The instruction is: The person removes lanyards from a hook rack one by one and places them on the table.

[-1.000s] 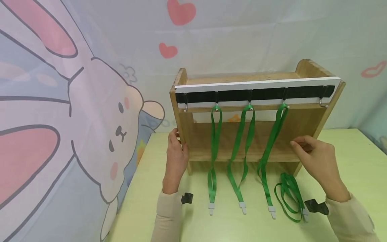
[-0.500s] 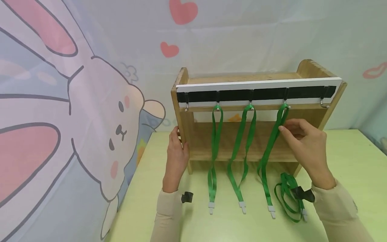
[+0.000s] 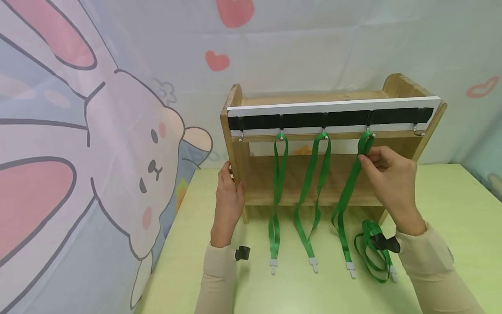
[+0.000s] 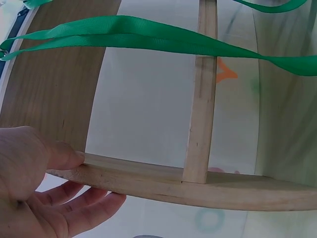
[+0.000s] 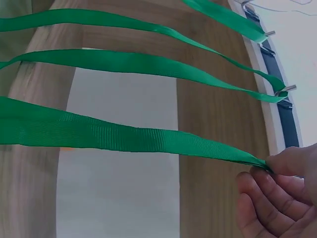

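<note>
My left hand (image 3: pixel 228 203) grips the left side panel of a small wooden shelf (image 3: pixel 237 168); in the left wrist view its thumb (image 4: pixel 67 156) lies on the panel's inner face, the fingers beyond it. Three green lanyards with pale clips hang from hooks on the shelf's front rail. Between thumb and fingertips, my right hand (image 3: pixel 394 183) pinches the rightmost hanging lanyard (image 3: pixel 347 187) just below its hook; the right wrist view shows its strap (image 5: pixel 138 139) running from the pinch. The left lanyard (image 3: pixel 278 183) and middle lanyard (image 3: pixel 310 179) hang untouched.
A coiled green lanyard (image 3: pixel 366 229) lies on the light yellow table (image 3: pixel 306 296), partly behind the right cuff's black tab (image 3: pixel 385 243). The rail's leftmost hook (image 3: pixel 241 136) and rightmost hook (image 3: pixel 418 131) carry nothing. A cartoon-printed cloth (image 3: pixel 313 52) stands behind.
My right hand has moved left and up from beside the shelf's right part to the rightmost hanging lanyard and now pinches it. My left hand stays on the side panel.
</note>
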The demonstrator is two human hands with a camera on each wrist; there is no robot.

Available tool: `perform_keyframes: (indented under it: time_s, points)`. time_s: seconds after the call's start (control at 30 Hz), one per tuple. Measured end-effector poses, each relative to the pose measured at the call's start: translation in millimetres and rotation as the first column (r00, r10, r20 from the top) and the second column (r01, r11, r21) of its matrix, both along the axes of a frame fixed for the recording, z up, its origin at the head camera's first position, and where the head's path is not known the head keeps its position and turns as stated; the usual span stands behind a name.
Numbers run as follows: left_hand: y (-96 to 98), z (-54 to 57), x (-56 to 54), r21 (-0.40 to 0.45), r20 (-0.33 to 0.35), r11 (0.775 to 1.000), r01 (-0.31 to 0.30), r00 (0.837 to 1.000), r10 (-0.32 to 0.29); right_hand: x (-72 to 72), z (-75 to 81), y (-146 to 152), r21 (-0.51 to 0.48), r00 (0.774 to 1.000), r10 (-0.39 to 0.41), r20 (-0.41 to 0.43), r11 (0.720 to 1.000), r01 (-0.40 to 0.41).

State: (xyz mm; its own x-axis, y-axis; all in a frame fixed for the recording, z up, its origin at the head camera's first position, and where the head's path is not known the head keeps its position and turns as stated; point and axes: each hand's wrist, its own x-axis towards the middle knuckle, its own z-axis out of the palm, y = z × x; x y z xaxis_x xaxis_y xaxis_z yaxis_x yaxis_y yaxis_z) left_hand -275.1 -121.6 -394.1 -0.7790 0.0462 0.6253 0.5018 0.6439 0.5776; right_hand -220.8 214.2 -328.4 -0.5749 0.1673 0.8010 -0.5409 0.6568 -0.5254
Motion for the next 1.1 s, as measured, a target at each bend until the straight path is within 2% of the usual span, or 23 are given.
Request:
perform_keyframes:
  time_s: [0.23, 0.4, 0.73, 0.97, 1.1]
  points:
    - [0.3, -2.1, 0.4, -0.004, 0.003, 1.0, 0.0, 1.0, 0.0, 7.8, 5.4, -1, -0.034, 0.999, 0.007, -0.04, 0.999, -0.008]
    - [-0.1, -2.8, -0.8, -0.015, -0.016, 1.0, -0.009, 1.0, 0.009, 13.2, 3.6, 1, -0.034, 1.0, 0.015, -0.025, 0.999, -0.016]
    - [0.2, -1.9, -1.6, -0.029, -0.014, 0.999, -0.016, 1.0, 0.016, 20.3, -18.6, 7, -0.053, 0.99, 0.028, 0.14, 0.998, -0.021]
    - [0.1, -1.5, -1.4, -0.03, -0.026, 0.999, -0.012, 1.0, 0.012, 24.6, -30.9, 11, -0.067, 0.959, 0.077, 0.274, 0.996, -0.06]
    - [0.3, -0.5, -0.8, -0.032, -0.021, 0.999, -0.014, 1.0, 0.014, 27.4, -39.6, 13, -0.091, 0.931, 0.119, 0.345, 0.991, -0.093]
